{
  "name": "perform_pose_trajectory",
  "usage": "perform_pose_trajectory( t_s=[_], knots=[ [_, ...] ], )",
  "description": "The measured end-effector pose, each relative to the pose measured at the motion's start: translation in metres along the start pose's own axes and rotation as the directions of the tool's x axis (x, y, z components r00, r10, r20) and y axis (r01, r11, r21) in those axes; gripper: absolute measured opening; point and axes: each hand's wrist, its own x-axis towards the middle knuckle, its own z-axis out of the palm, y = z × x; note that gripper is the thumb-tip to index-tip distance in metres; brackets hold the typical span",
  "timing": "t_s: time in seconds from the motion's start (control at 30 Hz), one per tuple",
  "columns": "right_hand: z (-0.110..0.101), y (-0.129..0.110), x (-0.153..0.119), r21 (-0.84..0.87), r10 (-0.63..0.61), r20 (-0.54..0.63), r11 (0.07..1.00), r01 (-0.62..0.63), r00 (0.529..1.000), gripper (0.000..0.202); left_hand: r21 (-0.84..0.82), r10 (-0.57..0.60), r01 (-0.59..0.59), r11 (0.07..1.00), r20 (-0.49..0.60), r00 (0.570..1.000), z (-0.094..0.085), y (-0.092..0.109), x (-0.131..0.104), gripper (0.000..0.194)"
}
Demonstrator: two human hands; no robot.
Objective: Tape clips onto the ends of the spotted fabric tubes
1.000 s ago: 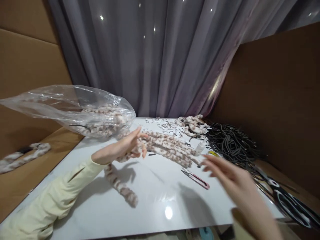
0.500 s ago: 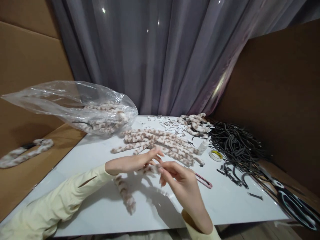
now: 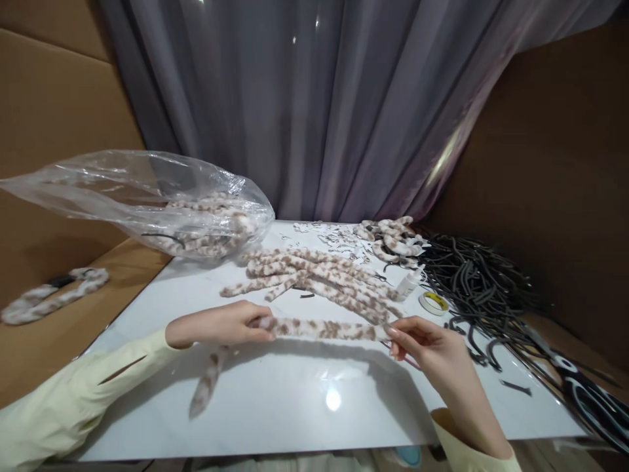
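A fluffy white-and-brown strip is stretched level above the white table. My left hand is closed round it, and its loose end hangs down below that hand. At the strip's right end, my right hand pinches the tip between thumb and fingers. Just behind lies a pile of similar fluffy strips. A small dark piece rests beside the pile.
A clear plastic bag of fluffy pieces stands back left; a fluffy loop lies far left. To the right are a white bottle, a tape roll, black tubes, scissors and fluffy loops.
My hands have moved apart, left hand leftward and right hand rightward, and the strip between them is now drawn out straight. My left hand has closed round it. The view has shifted slightly.
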Motion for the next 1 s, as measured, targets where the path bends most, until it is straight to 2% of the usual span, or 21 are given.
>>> perform_pose_trajectory(
  t_s=[0.13,0.23,0.3,0.37,0.47,0.53,0.6,0.63,0.67,0.7,0.73,0.8,0.9,1.0],
  knots=[
    [0.007,0.018,0.009,-0.291,0.012,0.123,0.956,0.025,0.992,0.025,0.16,-0.015,0.044,0.986,-0.18,0.983,0.008,-0.014,0.011,0.036],
    [0.006,0.017,0.014,-0.524,-0.041,0.162,0.843,0.121,0.986,0.022,0.335,-0.037,0.174,0.926,-0.38,0.924,0.009,-0.02,0.033,0.039],
    [0.004,0.011,0.021,-0.605,-0.12,0.172,0.77,0.201,0.978,0.022,0.47,0.007,0.238,0.85,-0.462,0.887,0.009,-0.025,0.051,0.036],
    [0.004,0.003,0.032,-0.644,-0.198,0.259,0.695,0.321,0.946,0.022,0.567,0.089,0.222,0.793,-0.468,0.879,0.007,-0.031,0.067,0.029],
    [0.019,-0.009,0.055,-0.608,-0.247,0.458,0.615,0.503,0.854,0.027,0.605,0.123,0.182,0.775,-0.427,0.896,0.0,-0.035,0.081,0.019],
    [0.041,-0.015,0.071,-0.553,-0.269,0.527,0.612,0.566,0.806,0.03,0.622,0.139,0.151,0.768,-0.393,0.909,-0.008,-0.033,0.082,0.018],
    [0.069,-0.019,0.083,-0.495,-0.314,0.577,0.599,0.629,0.753,0.048,0.649,0.173,0.113,0.753,-0.36,0.917,-0.02,-0.026,0.077,0.017],
    [0.084,-0.02,0.089,-0.486,-0.365,0.587,0.556,0.675,0.723,0.057,0.665,0.193,0.096,0.741,-0.347,0.918,-0.028,-0.022,0.073,0.018],
    [0.098,-0.021,0.094,-0.518,-0.388,0.572,0.513,0.685,0.723,0.062,0.679,0.212,0.08,0.729,-0.336,0.918,-0.036,-0.017,0.069,0.018],
    [0.111,-0.022,0.098,-0.578,-0.385,0.533,0.485,0.656,0.754,0.062,0.7,0.239,0.059,0.712,-0.32,0.917,-0.044,-0.012,0.064,0.018],
    [0.121,-0.023,0.103,-0.616,-0.378,0.496,0.481,0.624,0.782,0.056,0.75,0.279,0.058,0.659,-0.316,0.907,-0.053,-0.008,0.06,0.02],
    [0.134,-0.023,0.112,-0.68,-0.356,0.423,0.483,0.551,0.834,0.04,0.815,0.329,0.133,0.564,-0.369,0.869,-0.07,0.001,0.049,0.025],
    [0.128,-0.022,0.126,-0.739,-0.344,0.318,0.493,0.459,0.883,0.025,0.847,0.366,0.239,0.475,-0.437,0.822,-0.093,0.009,0.03,0.027],
    [0.1,-0.024,0.137,-0.759,-0.347,0.261,0.504,0.413,0.901,0.018,0.845,0.353,0.322,0.427,-0.484,0.801,-0.106,0.009,0.01,0.023]
  ],
)
